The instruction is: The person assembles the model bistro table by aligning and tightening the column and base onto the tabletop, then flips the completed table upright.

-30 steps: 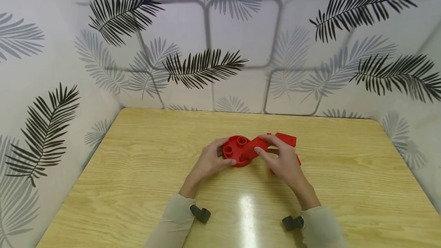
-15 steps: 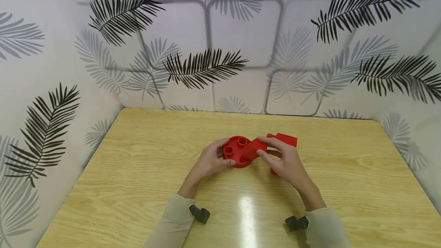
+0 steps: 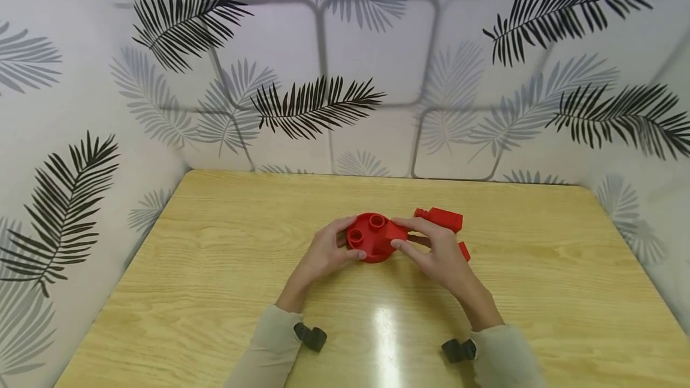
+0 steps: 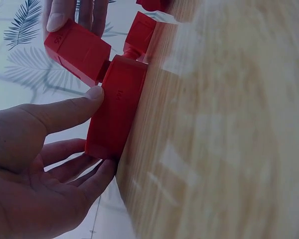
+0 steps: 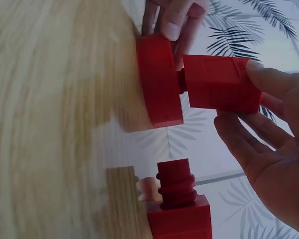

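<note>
A red round base with raised ring sockets (image 3: 369, 247) stands on the table, seen edge-on in both wrist views. My left hand (image 3: 329, 249) grips its left rim, thumb on the near side of the rim and fingers round the far side. My right hand (image 3: 444, 253) pinches a red block (image 5: 222, 82) by its outer end, between thumb and fingers. The block stands up from the right part of the base, its narrow neck (image 5: 182, 80) meeting the base's top face. How deep the neck sits in a socket is hidden.
Right of the base lies a red block with a threaded end (image 3: 444, 219). Another red piece (image 3: 465, 251) shows partly behind my right hand. The wooden table (image 3: 215, 268) meets a leaf-patterned backdrop (image 3: 291, 35) behind. Dark wrist cameras sit on both cuffs.
My right hand has tipped the red block from leaning right to more upright and moved slightly left with it. The left hand keeps holding the base in nearly the same place.
</note>
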{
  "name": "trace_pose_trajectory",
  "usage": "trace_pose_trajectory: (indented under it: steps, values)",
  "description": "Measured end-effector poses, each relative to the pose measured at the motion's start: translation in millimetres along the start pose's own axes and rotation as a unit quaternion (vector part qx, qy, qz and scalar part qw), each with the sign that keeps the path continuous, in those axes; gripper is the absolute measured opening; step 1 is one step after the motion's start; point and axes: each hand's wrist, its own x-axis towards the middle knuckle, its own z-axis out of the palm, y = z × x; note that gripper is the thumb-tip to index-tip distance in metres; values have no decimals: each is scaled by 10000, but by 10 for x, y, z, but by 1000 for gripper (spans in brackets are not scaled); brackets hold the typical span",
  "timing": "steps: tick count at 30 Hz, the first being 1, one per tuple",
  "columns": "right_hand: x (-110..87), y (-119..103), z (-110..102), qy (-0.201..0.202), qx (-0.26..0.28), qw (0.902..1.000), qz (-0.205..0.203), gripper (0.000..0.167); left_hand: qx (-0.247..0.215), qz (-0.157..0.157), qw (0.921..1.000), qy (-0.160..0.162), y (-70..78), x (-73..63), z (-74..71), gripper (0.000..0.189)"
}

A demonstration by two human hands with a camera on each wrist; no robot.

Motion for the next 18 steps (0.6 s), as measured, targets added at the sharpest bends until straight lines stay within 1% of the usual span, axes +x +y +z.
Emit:
trace_pose_trajectory:
  steps: [5,9,15,18]
  values:
    - [-11,1,11,-137,165,9992,325,41,-39,-38,10000,-16,7,-3,0,74]
    - [-27,0,4,-241,129,9982,538,40,-22,-44,10000,4,-2,-3,3,74]
    - [-5,-13,36,-296,-123,9982,498,48,-96,-29,9999,20,1,-1,-9,74]
    - [-5,-24,22,-341,-65,9982,499,46,-30,-33,10000,17,4,0,-12,74]
